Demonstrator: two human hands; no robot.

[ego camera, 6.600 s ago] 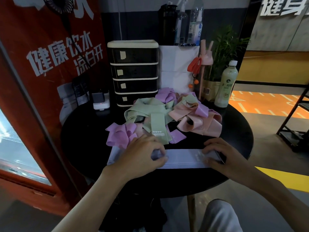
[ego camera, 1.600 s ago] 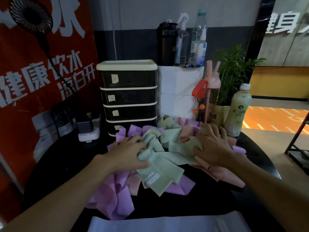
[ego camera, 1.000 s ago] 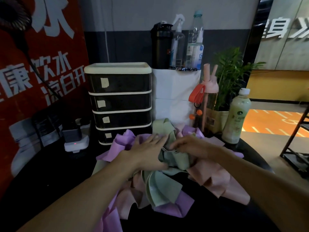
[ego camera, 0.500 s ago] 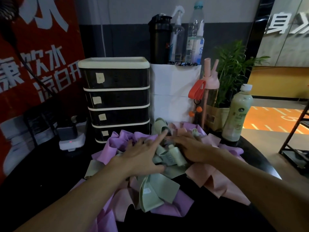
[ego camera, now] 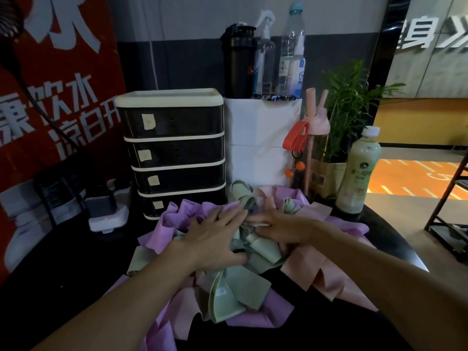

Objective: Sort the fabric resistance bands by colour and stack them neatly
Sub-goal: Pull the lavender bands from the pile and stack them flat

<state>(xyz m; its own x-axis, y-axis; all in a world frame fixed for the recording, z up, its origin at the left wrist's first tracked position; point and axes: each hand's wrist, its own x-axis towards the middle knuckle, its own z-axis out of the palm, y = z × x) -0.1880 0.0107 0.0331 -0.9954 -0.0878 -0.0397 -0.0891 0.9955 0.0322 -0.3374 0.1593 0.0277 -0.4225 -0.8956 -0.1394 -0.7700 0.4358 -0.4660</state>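
Note:
A tangled pile of fabric resistance bands lies on the round black table (ego camera: 395,239). Green bands (ego camera: 240,292) sit in the middle, purple bands (ego camera: 164,229) to the left and front, and pink bands (ego camera: 326,272) to the right. My left hand (ego camera: 215,239) lies on top of the pile with its fingers spread and straight, pressing on the purple and green bands. Beside it, fingertips almost touching, my right hand (ego camera: 278,226) has its fingers curled into the green bands at the pile's centre and pinches one of them.
Behind the pile stand a black drawer unit (ego camera: 174,153) and a white box (ego camera: 260,143) with bottles on it. At the right are a pink bottle (ego camera: 314,138), a plant (ego camera: 347,102) and a pale drink bottle (ego camera: 359,171). At the left sits a white charger (ego camera: 106,219).
Both hands left the flat lavender band at the table's front and moved to the tangled pile. Over the last second they came together at its centre and dug through the green bands.

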